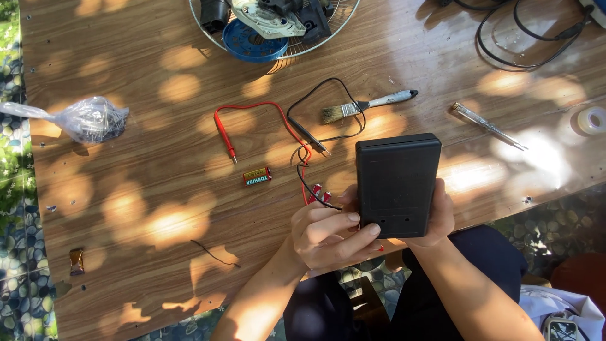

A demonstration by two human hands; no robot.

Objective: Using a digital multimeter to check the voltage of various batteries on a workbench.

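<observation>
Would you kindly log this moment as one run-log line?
right hand: holds black meter case | left hand: fingers at case's lower edge | battery, red probe: on table

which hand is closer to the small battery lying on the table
Left. The left hand sits just right of and below the battery, at the black box's lower left corner. The right hand grips the box's far side, farther away.
</observation>
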